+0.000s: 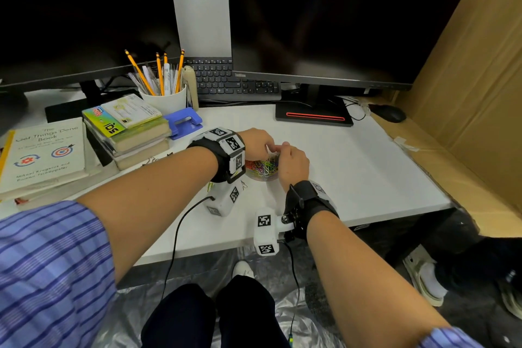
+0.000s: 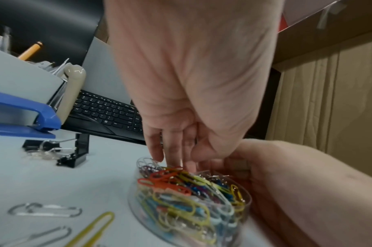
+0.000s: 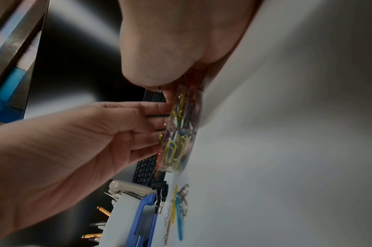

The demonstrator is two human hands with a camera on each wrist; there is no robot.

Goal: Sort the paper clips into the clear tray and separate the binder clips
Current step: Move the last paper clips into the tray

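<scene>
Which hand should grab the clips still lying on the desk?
Probably the left hand: the loose paper clips lie on its side of the clear tray, while the right hand is at the tray's other side.

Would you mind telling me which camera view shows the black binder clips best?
The left wrist view: the black binder clips lie unobstructed on the white desk, left of the clear tray. The head view shows only a small glimpse beside the left forearm; the right wrist view shows them edge-on and blurred.
</scene>
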